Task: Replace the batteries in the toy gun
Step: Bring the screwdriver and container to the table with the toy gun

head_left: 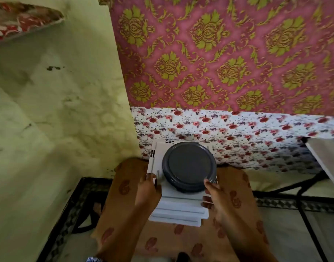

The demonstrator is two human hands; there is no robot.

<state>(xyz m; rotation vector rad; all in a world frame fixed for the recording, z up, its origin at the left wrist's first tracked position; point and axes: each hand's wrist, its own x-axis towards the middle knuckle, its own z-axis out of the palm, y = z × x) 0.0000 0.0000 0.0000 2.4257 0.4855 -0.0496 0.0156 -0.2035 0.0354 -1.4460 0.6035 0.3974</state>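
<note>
Both hands grip a white tray (178,208) carrying a grey lidded container (189,166), left hand (148,190) perhaps pinching a screwdriver (156,179); setup step, set down next.

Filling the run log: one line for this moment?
left hand: holds tray edge, thin tool | right hand: holds tray edge | grey lid: on tray | toy gun: unseen

Both hands (183,193) forward, fingers curled
</note>
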